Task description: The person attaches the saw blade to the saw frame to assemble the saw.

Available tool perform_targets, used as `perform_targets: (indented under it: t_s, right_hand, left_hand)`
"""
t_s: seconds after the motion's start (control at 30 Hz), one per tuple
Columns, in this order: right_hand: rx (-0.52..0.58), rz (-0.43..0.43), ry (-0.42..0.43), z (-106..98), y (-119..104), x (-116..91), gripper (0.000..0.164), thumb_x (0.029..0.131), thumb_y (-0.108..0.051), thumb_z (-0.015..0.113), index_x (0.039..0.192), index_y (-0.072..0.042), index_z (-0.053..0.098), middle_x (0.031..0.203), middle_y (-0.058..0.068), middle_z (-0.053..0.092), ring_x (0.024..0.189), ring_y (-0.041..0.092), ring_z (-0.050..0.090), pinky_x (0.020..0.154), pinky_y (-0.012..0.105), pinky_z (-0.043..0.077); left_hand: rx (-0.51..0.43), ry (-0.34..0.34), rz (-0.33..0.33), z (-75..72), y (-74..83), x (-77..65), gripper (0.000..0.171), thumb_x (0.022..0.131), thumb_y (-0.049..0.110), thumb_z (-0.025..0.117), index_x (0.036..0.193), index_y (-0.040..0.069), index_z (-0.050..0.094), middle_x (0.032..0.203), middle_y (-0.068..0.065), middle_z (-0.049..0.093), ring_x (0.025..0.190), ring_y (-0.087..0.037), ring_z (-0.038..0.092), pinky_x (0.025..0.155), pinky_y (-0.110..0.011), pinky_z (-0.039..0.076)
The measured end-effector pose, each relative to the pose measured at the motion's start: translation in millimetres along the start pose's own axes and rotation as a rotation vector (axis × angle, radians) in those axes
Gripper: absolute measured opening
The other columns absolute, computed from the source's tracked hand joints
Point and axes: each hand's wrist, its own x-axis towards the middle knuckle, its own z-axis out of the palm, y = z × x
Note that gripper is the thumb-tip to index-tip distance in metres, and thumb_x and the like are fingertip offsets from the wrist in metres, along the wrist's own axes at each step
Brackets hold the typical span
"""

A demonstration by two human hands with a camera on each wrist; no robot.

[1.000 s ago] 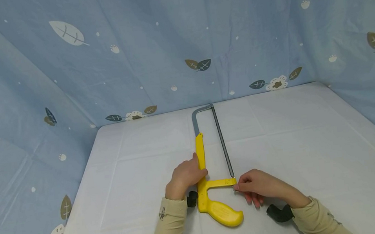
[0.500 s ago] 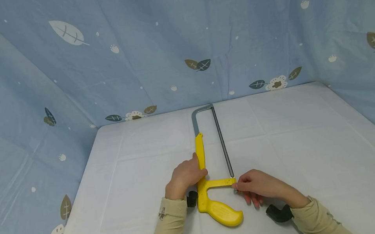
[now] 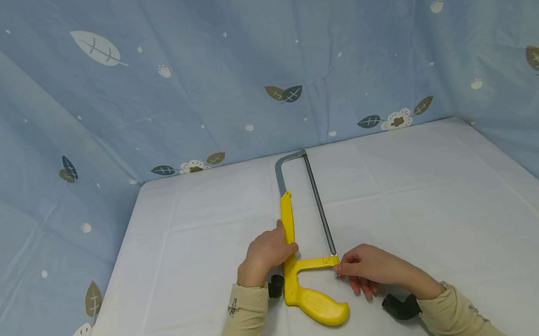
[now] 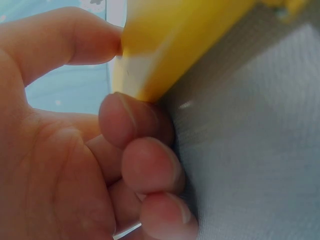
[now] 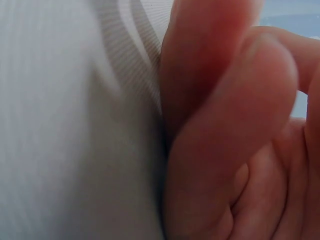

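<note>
A yellow-and-grey hacksaw (image 3: 292,281) lies at the middle of the head view, on a counter (image 3: 199,256) under white cloth, its handle (image 3: 323,307) toward the bottom edge and its blade (image 3: 320,204) running up along the right side. The left hand (image 3: 266,249), just left of centre, grips the yellow frame, thumb on one side and fingers curled in against the other. Right of the lower middle, the right hand (image 3: 371,265) bends its thumb and forefinger together on a small metal fitting (image 3: 338,275) at the crossbar's (image 3: 314,263) outer end — the other fingers hang loosely below, and the right wrist view hides the pinch itself. Both arms wear beige sleeves (image 3: 236,328), and a blue leaf-patterned curtain (image 3: 214,56) fills the upper part of the frame.
</note>
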Motion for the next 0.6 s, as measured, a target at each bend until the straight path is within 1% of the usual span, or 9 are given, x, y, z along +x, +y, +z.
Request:
perform_targets:
  t_s: [0.3,0.47,0.6]
  right_hand:
    - [0.015,-0.024,-0.021,-1.4,0.4,0.5,0.028,0.088,-0.033,0.054,0.085,-0.007,0.062,0.058,0.008,0.059,0.039,0.017,0.052,0.037,0.024,0.039]
    - [-0.003,-0.011,0.0,-3.4,2.0,0.7,0.028,0.086,-0.036,0.056,0.086,-0.008,0.06,0.056,0.006,0.057,0.039,0.018,0.053,0.037,0.025,0.04]
    - [0.004,-0.004,0.016,-4.0,4.0,1.7,0.031,0.084,-0.038,0.057,0.087,-0.007,0.055,0.054,0.005,0.055,0.039,0.019,0.053,0.038,0.027,0.041]
  left_hand:
    - [-0.007,-0.008,-0.003,0.3,-0.5,0.2,0.075,0.082,0.034,0.052,0.141,0.002,0.02,0.078,-0.005,0.051,0.064,-0.018,0.048,0.054,-0.029,0.036]
    - [-0.012,-0.016,-0.009,0.4,-0.7,0.6,0.075,0.082,0.035,0.053,0.142,0.002,0.019,0.075,-0.005,0.051,0.063,-0.018,0.048,0.053,-0.029,0.036]
    - [-0.01,-0.022,-0.016,0.3,-1.0,1.2,0.076,0.083,0.036,0.052,0.142,0.003,0.018,0.075,-0.004,0.051,0.063,-0.018,0.048,0.054,-0.03,0.036]
